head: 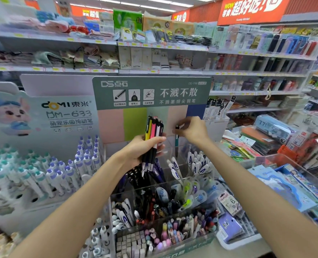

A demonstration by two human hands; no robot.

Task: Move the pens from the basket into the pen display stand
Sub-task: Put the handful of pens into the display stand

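My left hand (142, 147) grips a bundle of several pens (153, 138) with yellow, pink and black barrels, tips pointing down, above the clear acrylic pen display stand (184, 244). My right hand (192, 128) pinches the top of a single teal pen (176, 141), held upright with its tip inside an upper rear compartment of the stand. The stand's lower compartments hold many assorted pens. A white basket (247, 232) sits at the lower right of the stand with a purple packet and a carded item in it.
To the left is a tiered display of white pens with teal and purple caps (57, 170). A green header card (150, 93) rises behind the stand. Stationery packs fill a clear bin (292, 181) on the right. Store shelves run across the back.
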